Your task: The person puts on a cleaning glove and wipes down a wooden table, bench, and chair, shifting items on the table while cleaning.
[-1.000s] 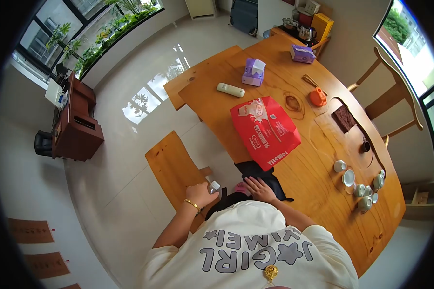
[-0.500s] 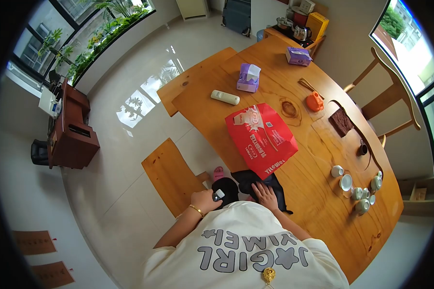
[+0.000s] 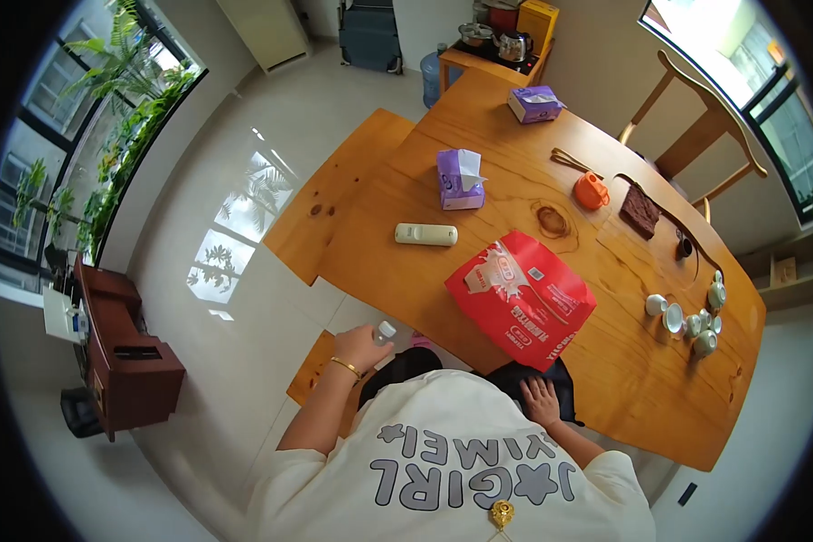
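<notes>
My left hand (image 3: 357, 348), with a gold bracelet at the wrist, is raised beside the table's near left edge. Its fingers are wrapped round a small object with a whitish, clear-looking top (image 3: 385, 331), perhaps a small bottle; the rest of it is hidden in the palm. My right hand (image 3: 540, 402) lies flat with fingers apart on a black fabric item (image 3: 565, 388) at the table's edge. Just beyond that hand, a red printed paper bag (image 3: 524, 303) lies on the wooden table (image 3: 379, 271), partly over the black fabric.
A pale remote control (image 3: 425, 235) and two purple tissue packs (image 3: 461, 179) lie farther back. To the right are an orange pot (image 3: 591, 191), a brown cloth (image 3: 640, 213) and several white cups (image 3: 673, 318). A wooden bench (image 3: 312, 366) stands at the left.
My left hand has risen from my lap, forward and leftward, still holding the small object. My right hand stays on the black fabric. The camera view has turned.
</notes>
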Available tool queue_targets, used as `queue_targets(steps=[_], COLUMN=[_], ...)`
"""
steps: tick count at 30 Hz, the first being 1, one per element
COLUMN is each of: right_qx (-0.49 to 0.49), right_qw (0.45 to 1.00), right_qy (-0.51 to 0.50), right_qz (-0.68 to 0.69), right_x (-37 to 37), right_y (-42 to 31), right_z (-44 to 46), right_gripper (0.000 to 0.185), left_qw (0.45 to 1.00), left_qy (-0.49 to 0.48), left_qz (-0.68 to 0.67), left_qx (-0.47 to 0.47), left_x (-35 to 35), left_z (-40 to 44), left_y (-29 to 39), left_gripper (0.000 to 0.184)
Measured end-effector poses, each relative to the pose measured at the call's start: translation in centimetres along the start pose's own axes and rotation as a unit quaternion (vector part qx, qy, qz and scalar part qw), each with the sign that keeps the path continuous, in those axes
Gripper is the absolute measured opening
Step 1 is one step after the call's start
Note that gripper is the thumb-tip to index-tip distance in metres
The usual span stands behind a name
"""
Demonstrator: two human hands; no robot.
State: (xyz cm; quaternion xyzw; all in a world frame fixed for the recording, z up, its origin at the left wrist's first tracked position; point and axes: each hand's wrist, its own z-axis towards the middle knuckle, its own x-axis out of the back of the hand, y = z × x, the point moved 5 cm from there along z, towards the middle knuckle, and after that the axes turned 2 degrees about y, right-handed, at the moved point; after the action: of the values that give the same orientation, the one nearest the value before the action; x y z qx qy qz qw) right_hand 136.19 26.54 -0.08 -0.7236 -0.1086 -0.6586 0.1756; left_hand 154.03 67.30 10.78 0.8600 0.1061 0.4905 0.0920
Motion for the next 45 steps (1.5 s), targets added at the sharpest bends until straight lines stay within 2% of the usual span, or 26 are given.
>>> queue_targets(steps=[2, 4, 6, 9, 12, 16, 18, 19, 21, 24, 25, 29, 32, 36, 41, 45], right_qx=[-0.001, 0.094, 0.107, 0.163, 0.163, 0.185, 0.236, 0.242, 0.243, 0.217, 0.235, 0.254, 0.253, 0.194, -0.085, -0.190], right_qw=[1.000, 0.991, 0.991, 0.986, 0.983, 0.978, 0.970, 0.969, 0.968, 0.963, 0.959, 0.954, 0.961, 0.978, 0.989, 0.972], right_qy=[0.009, -0.043, -0.022, 0.008, -0.030, -0.021, -0.027, -0.030, 0.030, -0.009, 0.034, 0.022, 0.015, 0.045, 0.073, 0.073], right_qz=[0.010, 0.082, 0.079, 0.044, 0.082, 0.093, 0.043, 0.043, 0.052, 0.160, 0.156, 0.160, 0.110, 0.069, 0.092, 0.117], right_x=[0.8, 2.2, 0.2, -0.3, 1.5, 0.0, -1.6, -2.0, -1.2, -0.8, -1.9, -2.1, -2.6, -1.4, 1.1, 2.3], right_y=[-2.0, -4.6, -5.6, -7.4, -9.0, -9.9, -11.2, -11.6, -13.3, -15.2, -15.7, -17.3, -19.1, -20.7, -23.1, -25.7], right_z=[2.4, 5.2, 7.1, 11.1, 14.8, 18.5, 20.8, 21.6, 23.6, 26.2, 27.2, 30.7, 33.5, 38.6, 44.7, 49.1], right_gripper=[0.050, 0.047, 0.048, 0.051, 0.051, 0.048, 0.053, 0.053, 0.054, 0.055, 0.057, 0.058, 0.060, 0.056, 0.050, 0.050], left_qw=[0.999, 0.999, 0.998, 0.997, 0.999, 0.999, 0.999, 0.998, 0.997, 0.994, 0.994, 0.992, 0.992, 0.994, 0.995, 0.990], left_qy=[0.014, 0.002, -0.041, -0.028, 0.011, -0.032, -0.034, -0.043, -0.025, -0.010, -0.013, -0.021, 0.007, 0.003, 0.019, 0.020], left_qz=[0.025, 0.033, 0.050, 0.056, 0.012, -0.023, -0.004, 0.023, 0.013, -0.035, -0.033, -0.042, -0.061, -0.066, -0.044, -0.068], left_qx=[0.025, 0.011, -0.019, -0.045, -0.028, 0.009, 0.026, 0.049, 0.074, 0.105, 0.103, 0.114, 0.110, 0.088, 0.093, 0.120], left_x=[1.3, 2.1, 2.5, 2.7, 3.5, 2.2, 2.0, 1.7, 1.5, 1.2, 1.2, 2.2, 3.4, 5.6, 11.2, 17.4], left_z=[1.3, 2.3, 3.0, 3.7, 2.5, 0.4, 0.0, -0.3, -0.6, -0.9, -0.8, 0.5, 2.2, 5.4, 10.1, 12.7], left_y=[-2.3, -3.0, -2.3, -1.2, -0.6, -2.9, -4.8, -5.7, -6.8, -8.1, -8.4, -10.1, -13.2, -20.0, -29.6, -36.7], left_gripper=[0.051, 0.050, 0.049, 0.051, 0.051, 0.051, 0.051, 0.051, 0.053, 0.057, 0.057, 0.050, 0.051, 0.053, 0.053, 0.054])
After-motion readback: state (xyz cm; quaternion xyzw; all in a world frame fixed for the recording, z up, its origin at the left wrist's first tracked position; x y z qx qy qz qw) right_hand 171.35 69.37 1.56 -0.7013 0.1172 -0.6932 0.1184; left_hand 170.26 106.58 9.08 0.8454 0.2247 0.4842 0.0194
